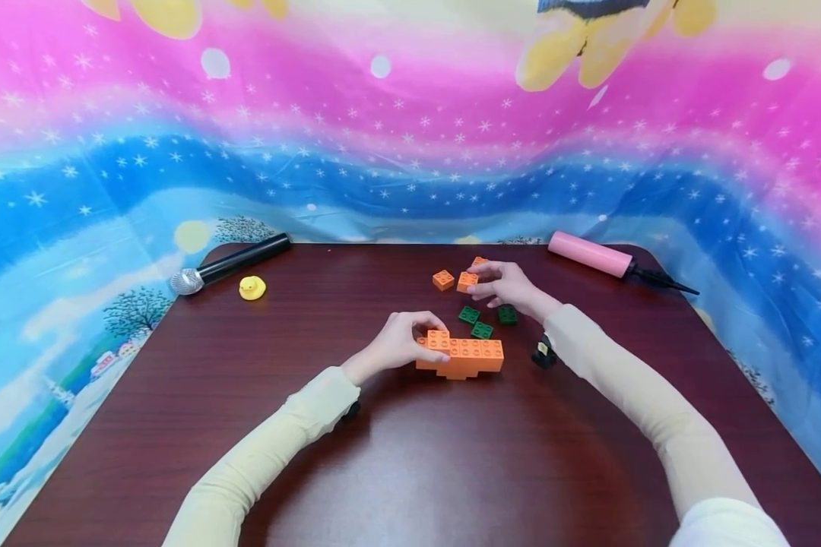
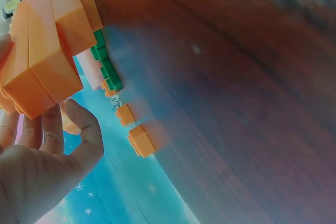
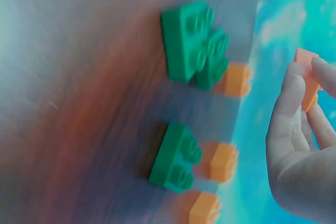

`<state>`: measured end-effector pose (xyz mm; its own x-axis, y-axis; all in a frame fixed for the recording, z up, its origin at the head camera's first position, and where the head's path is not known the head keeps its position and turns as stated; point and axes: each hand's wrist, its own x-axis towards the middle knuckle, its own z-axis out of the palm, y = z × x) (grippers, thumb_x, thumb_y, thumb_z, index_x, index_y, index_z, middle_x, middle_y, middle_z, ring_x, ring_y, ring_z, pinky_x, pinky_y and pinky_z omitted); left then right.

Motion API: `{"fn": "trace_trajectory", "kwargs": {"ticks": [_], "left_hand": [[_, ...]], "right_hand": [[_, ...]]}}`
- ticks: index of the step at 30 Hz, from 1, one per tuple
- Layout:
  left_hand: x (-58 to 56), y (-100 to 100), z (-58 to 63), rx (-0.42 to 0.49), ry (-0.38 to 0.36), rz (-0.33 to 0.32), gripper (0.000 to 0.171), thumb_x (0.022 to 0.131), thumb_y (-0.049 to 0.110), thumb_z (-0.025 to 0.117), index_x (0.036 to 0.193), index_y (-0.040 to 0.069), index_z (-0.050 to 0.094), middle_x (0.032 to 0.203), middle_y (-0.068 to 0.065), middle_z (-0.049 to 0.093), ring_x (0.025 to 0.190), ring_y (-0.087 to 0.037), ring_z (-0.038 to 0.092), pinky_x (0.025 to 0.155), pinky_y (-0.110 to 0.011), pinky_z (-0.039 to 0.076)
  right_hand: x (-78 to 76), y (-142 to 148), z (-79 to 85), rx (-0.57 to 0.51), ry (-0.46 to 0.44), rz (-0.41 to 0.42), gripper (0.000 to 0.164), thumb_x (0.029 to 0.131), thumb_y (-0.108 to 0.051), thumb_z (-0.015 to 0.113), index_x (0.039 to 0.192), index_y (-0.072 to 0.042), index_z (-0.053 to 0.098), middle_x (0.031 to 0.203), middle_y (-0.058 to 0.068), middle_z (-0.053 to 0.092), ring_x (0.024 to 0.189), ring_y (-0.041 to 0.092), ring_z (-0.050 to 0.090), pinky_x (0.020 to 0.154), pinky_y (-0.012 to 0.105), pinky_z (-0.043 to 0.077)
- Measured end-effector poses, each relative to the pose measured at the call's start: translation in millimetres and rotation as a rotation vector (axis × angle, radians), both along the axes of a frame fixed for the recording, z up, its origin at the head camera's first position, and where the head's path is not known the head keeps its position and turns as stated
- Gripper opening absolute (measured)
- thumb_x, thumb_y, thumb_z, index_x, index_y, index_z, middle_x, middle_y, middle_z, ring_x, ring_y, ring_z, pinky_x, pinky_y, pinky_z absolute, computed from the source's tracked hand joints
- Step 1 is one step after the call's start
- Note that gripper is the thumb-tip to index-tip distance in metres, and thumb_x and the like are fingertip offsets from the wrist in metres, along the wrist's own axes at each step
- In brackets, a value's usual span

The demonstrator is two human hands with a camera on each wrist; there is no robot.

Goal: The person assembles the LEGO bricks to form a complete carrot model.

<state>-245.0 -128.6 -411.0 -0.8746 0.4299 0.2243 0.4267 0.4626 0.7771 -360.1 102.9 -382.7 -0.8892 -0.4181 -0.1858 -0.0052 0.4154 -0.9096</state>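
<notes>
My left hand (image 1: 400, 339) grips the left end of a built block of orange toy bricks (image 1: 477, 351). It has a narrower step underneath and one brick raised on top, by the thumb. The left wrist view shows the block (image 2: 44, 51) close up, with the fingers (image 2: 52, 135) around its end. Farther back, my right hand (image 1: 513, 291) pinches a single orange brick (image 1: 468, 282) between thumb and fingers. That brick (image 3: 310, 77) is partly covered by the fingertips in the right wrist view. Green bricks (image 1: 482, 330) lie between the two hands.
Loose orange bricks (image 1: 442, 279) lie beyond the green ones, near the right hand. A microphone (image 1: 236, 262) and a yellow toy duck (image 1: 252, 288) are at the back left. At the back right lies a pink hand pump (image 1: 591, 254). A patterned cloth (image 1: 410, 152) hangs behind the table.
</notes>
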Motion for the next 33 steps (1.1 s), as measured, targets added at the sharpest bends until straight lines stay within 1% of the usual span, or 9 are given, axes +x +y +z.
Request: {"fn": "trace_trajectory", "kwargs": {"ticks": [4,6,12,14,16,22,27,30,33], "left_hand": [[0.0,-0.5,0.4,-0.007,-0.001,0.003,0.032,0.073,0.025,0.084,0.1,0.013,0.069,0.098,0.0,0.07,0.082,-0.013,0.058,0.074,-0.031,0.053],[-0.4,-0.1,0.4,-0.009,-0.003,0.005,0.033,0.073,0.026,0.084,0.1,0.013,0.069,0.098,-0.001,0.07,0.082,-0.014,0.058,0.075,-0.031,0.053],[-0.4,0.4,0.6,-0.001,-0.001,0.008,0.033,0.073,0.025,0.084,0.1,0.013,0.069,0.097,0.0,0.07,0.082,-0.016,0.059,0.074,-0.032,0.053],[-0.6,0.7,0.2,0.0,0.001,0.008,0.034,0.072,0.025,0.085,0.1,0.013,0.069,0.097,-0.001,0.07,0.082,-0.016,0.059,0.074,-0.032,0.053],[-0.5,1.0,0.2,-0.001,0.0,0.009,0.034,0.072,0.026,0.085,0.1,0.013,0.069,0.097,0.0,0.07,0.082,-0.016,0.059,0.074,-0.032,0.053],[0.5,1.4,1.4,0.001,-0.005,0.013,0.035,0.072,0.026,0.085,0.101,0.013,0.07,0.099,-0.001,0.07,0.084,-0.015,0.058,0.076,-0.03,0.053],[0.5,1.1,1.6,0.01,-0.013,0.009,0.036,0.072,0.026,0.085,0.101,0.012,0.069,0.099,-0.002,0.07,0.083,-0.015,0.058,0.074,-0.027,0.054],[0.3,0.9,1.1,0.015,-0.023,0.008,0.036,0.072,0.026,0.085,0.101,0.012,0.069,0.099,-0.001,0.07,0.083,-0.015,0.059,0.074,-0.028,0.054],[0.2,1.3,0.7,0.017,-0.024,0.006,0.036,0.072,0.026,0.085,0.101,0.012,0.069,0.099,-0.002,0.07,0.083,-0.015,0.059,0.075,-0.03,0.054]], "right_hand": [[24.1,4.0,8.0,0.007,0.02,0.07,0.05,0.087,-0.021,0.07,0.133,-0.01,0.054,0.136,0.014,0.049,0.098,0.024,0.067,0.082,0.049,0.054],[34.2,6.3,10.5,-0.001,0.024,0.089,0.05,0.086,-0.02,0.071,0.132,-0.009,0.055,0.134,0.015,0.051,0.099,0.027,0.066,0.084,0.051,0.053],[56.9,9.9,13.7,-0.024,0.058,0.136,0.048,0.083,-0.019,0.074,0.127,-0.006,0.059,0.124,0.016,0.058,0.092,0.026,0.066,0.089,0.053,0.051],[63.3,10.6,12.9,-0.029,0.076,0.154,0.047,0.082,-0.019,0.075,0.125,-0.006,0.06,0.12,0.016,0.061,0.092,0.026,0.067,0.089,0.052,0.051],[69.0,10.8,11.4,-0.047,0.084,0.179,0.046,0.082,-0.017,0.076,0.124,-0.005,0.061,0.117,0.018,0.063,0.09,0.025,0.068,0.087,0.048,0.053],[83.4,9.4,5.7,-0.075,0.14,0.237,0.043,0.081,-0.013,0.077,0.12,-0.003,0.063,0.115,0.019,0.065,0.083,0.018,0.071,0.076,0.03,0.057],[89.3,8.3,2.4,-0.063,0.226,0.248,0.04,0.079,-0.013,0.078,0.116,-0.003,0.066,0.108,0.018,0.068,0.081,0.019,0.068,0.07,0.029,0.056],[90.5,7.9,0.3,-0.034,0.274,0.242,0.039,0.078,-0.014,0.079,0.114,-0.006,0.068,0.104,0.014,0.07,0.083,0.021,0.065,0.067,0.029,0.054],[91.4,7.4,-2.7,-0.014,0.292,0.236,0.038,0.078,-0.017,0.08,0.114,-0.007,0.069,0.103,0.011,0.07,0.085,0.023,0.062,0.066,0.029,0.053]]}}
